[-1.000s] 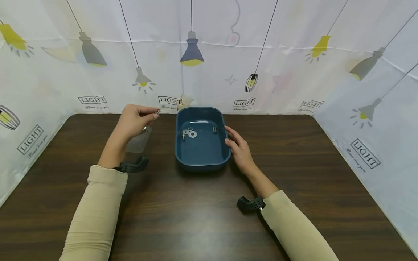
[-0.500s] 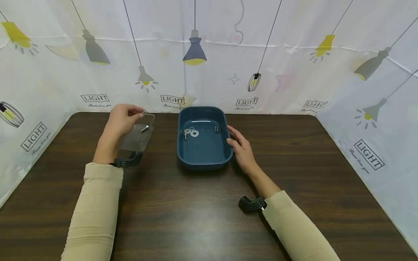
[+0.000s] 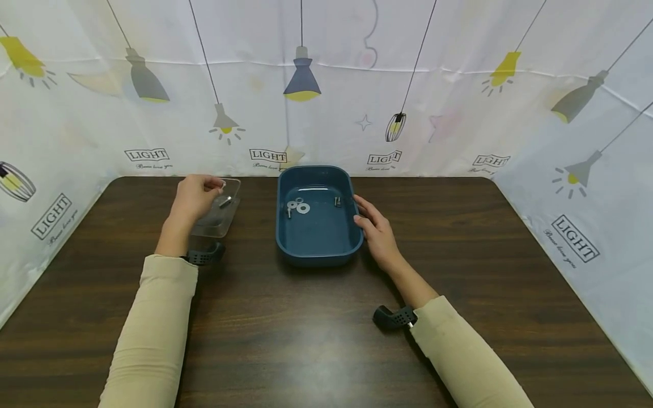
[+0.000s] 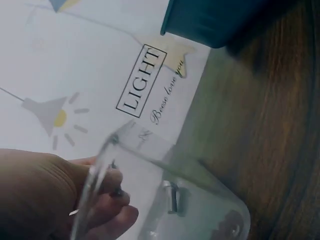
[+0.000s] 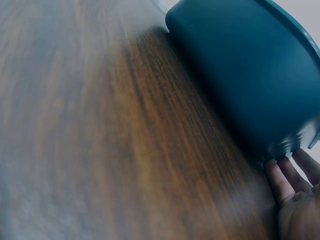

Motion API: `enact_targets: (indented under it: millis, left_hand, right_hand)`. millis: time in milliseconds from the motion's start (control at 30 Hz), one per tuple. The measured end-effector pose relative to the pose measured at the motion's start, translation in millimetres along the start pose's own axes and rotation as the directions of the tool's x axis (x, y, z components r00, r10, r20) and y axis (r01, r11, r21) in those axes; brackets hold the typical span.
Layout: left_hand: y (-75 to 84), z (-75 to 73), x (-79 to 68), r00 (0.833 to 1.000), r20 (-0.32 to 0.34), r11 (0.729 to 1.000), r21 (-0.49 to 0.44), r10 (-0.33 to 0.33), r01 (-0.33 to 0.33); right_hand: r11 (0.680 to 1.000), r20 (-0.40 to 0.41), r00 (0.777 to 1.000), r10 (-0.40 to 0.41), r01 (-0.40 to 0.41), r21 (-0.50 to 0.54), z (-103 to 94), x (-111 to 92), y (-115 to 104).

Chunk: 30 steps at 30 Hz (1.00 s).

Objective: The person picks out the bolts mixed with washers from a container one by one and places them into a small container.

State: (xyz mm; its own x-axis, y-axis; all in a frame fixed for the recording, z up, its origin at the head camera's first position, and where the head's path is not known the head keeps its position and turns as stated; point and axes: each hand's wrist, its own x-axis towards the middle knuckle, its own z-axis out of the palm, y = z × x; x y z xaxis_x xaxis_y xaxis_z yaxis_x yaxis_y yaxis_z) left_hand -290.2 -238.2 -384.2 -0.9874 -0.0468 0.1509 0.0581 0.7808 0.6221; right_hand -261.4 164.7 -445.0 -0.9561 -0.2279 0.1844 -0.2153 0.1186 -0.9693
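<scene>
My left hand (image 3: 190, 199) is over a clear plastic box (image 3: 210, 228) at the back left. Its thumb and fingertips pinch a small metal screw (image 4: 118, 191), mostly hidden by the fingers. A silver bolt (image 4: 171, 196) lies inside that box. To the right stands a deep blue bin (image 3: 318, 243); several flat washers (image 3: 303, 208) and a small screw (image 3: 289, 213) lie at its left side, short metal pieces (image 3: 338, 202) at its right. My right hand (image 3: 377, 233) touches the bin's right wall with extended fingertips, thumb at the rim.
A dark wood table (image 3: 301, 328) carries everything. Behind it and along both sides hangs a white cloth (image 3: 331, 85) printed with lamps. Both wrists wear black bands, the left one (image 3: 204, 255) close in front of the clear box.
My left hand has moved left from beside the blue bin to the clear box, then lowered with the screw. The right hand stays at the bin's wall.
</scene>
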Motion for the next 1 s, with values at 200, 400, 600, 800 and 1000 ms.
enact_targets:
  millis: [200, 400, 600, 800, 1000]
  left_hand:
    - [-0.6, 4.3, 1.6, 0.999, 0.053, 0.999, 0.046, -0.005, 0.002]
    - [-4.1, 8.5, 2.1, 0.996, 0.086, 0.996, 0.09, -0.032, 0.024]
    - [-7.7, 10.1, 1.9, 0.995, 0.095, 0.994, 0.108, -0.038, 0.027]
    - [-10.2, 10.7, 2.0, 0.993, 0.11, 0.992, 0.122, -0.052, 0.038]
    - [-9.7, 9.5, 2.1, 0.99, 0.126, 0.991, 0.127, -0.068, 0.052]
  right_hand:
    - [1.0, 0.002, 1.0, -0.006, 0.006, 0.017, 0.1, -1, 0]
    - [1.0, 0.008, 1.0, -0.009, 0.009, 0.014, 0.2, -1, 0]
    - [1.0, 0.008, 1.0, -0.009, 0.009, 0.013, 0.8, -1, -1]
    - [1.0, 0.006, 1.0, -0.004, 0.004, 0.01, 0.4, 0, 1]
    - [1.0, 0.006, 1.0, -0.008, 0.008, 0.015, 0.5, 0, 1]
